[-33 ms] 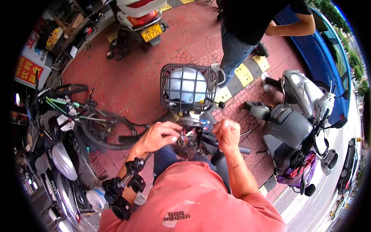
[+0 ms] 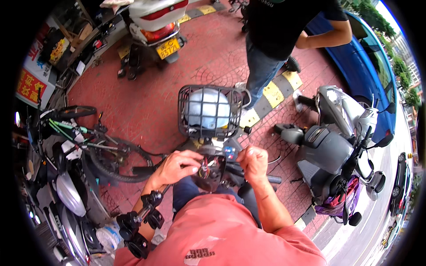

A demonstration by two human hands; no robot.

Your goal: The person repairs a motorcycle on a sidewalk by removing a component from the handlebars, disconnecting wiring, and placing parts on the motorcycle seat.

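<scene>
In front of me is the opened front housing of a two-wheeler, dark and round, with thin red and other coloured wires showing inside. My left hand is at the left of these wires, fingers bent and a gap between thumb and fingers. Nothing is visible in it. On the other side my right hand is closed in a pinch; whatever it may hold is hidden. A small blue connector block lies between the hands, nearer the right. Handlebar grips stick out on both sides.
Ahead is a black wire basket around a rounded pale-blue object. A person in dark clothes stands beyond it. Bicycle at left, grey scooter at right, white scooter at far left, blue car beyond.
The whole view has shifted slightly, so the basket and hands appear lower and a little further left. Both hands keep nearly the same pose beside the wires.
</scene>
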